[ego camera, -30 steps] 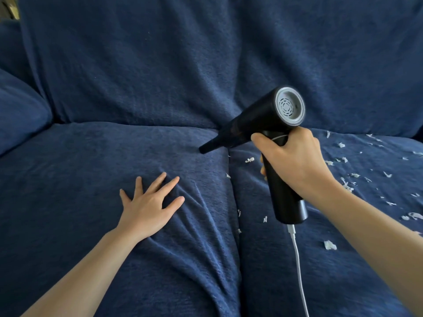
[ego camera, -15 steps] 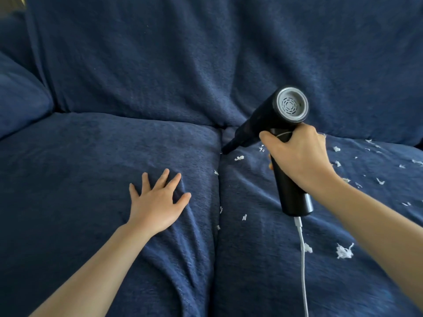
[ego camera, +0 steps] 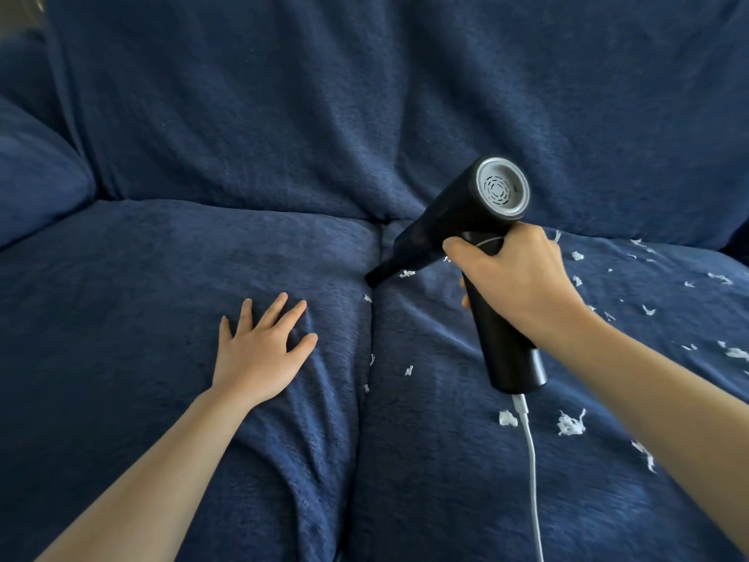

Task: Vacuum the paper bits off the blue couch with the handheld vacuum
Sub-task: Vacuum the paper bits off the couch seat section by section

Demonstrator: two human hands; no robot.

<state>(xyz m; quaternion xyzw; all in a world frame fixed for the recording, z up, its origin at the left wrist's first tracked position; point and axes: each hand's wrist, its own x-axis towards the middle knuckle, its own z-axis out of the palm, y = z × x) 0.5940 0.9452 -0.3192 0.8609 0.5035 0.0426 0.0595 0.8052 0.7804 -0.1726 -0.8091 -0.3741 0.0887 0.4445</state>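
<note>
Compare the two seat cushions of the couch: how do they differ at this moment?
The right seat cushion carries scattered white paper bits; the left seat cushion shows none. The left hand lies flat on the left cushion, wrinkling it; the handheld vacuum hangs over the right one. Both have the same dark blue cover.

**Blue couch, two seat cushions**

Your blue couch (ego camera: 170,277) carries white paper bits (ego camera: 570,424) scattered over the right seat cushion, a few along the seam between cushions. Your left hand (ego camera: 259,350) rests flat on the left cushion.
</note>
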